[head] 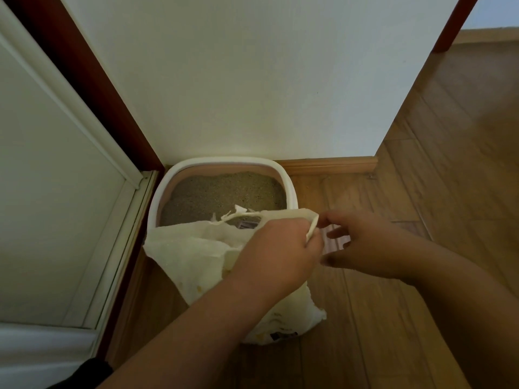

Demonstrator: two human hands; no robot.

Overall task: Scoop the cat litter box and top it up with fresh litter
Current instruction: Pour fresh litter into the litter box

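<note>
A white litter box (290, 189) stands on the floor against the wall, filled with grey-brown litter (222, 193). In front of it stands a pale yellow bag (191, 254), its open top leaning over the box's near edge. My left hand (276, 254) grips the bag's top edge at its right corner. My right hand (365, 242) is just to the right of it, thumb and forefinger pinching the same torn strip of the bag's edge, the other fingers loosely spread.
A white wall (252, 80) rises behind the box, with a wooden skirting board (328, 165). A dark red door frame (92, 80) and a white door (56, 192) close off the left. Wood flooring (421, 206) stretches to the right.
</note>
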